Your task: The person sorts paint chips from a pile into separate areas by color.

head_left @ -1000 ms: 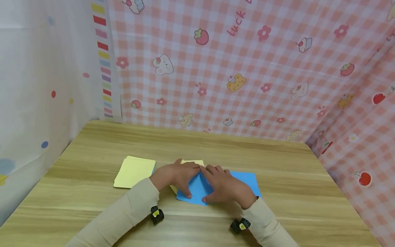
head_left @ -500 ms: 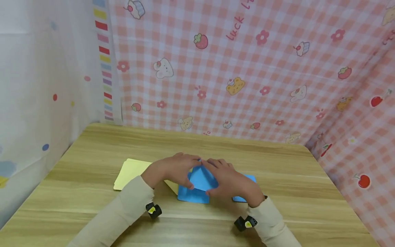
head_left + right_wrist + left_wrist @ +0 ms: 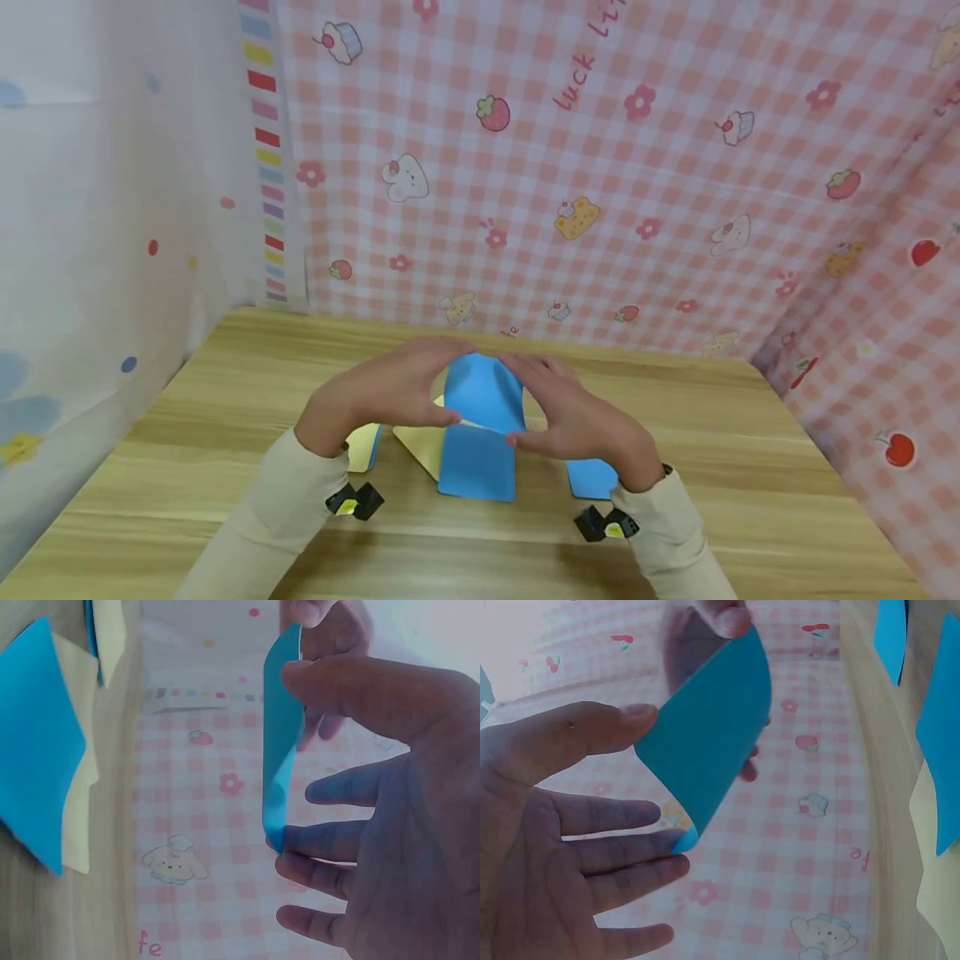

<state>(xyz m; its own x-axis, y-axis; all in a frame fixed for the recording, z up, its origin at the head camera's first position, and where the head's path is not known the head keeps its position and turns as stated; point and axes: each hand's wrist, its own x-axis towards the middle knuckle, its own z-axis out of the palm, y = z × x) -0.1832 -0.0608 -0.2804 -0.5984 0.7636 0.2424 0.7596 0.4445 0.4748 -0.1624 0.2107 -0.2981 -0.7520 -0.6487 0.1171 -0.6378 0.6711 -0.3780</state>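
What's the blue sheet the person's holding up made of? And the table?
The lifted blue sheet looks like fairly matte card or stiff paper, thin and bending in a curve. The table shows streaky wood grain with a slight sheen; it may be real wood or laminate.

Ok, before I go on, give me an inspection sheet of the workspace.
Surface: wood-grain table, with cards lying on it.
Job's things: held blue card, bent, off the table; lower blue card partly covering a yellow card; left yellow card and right blue card, both partly hidden.
Clutter: nothing seen.
Hands: left hand and right hand each hold one side of the held blue card between thumb and fingers.
Cables: nothing seen.
Surroundings: pink checked cloth behind, white cloth left.
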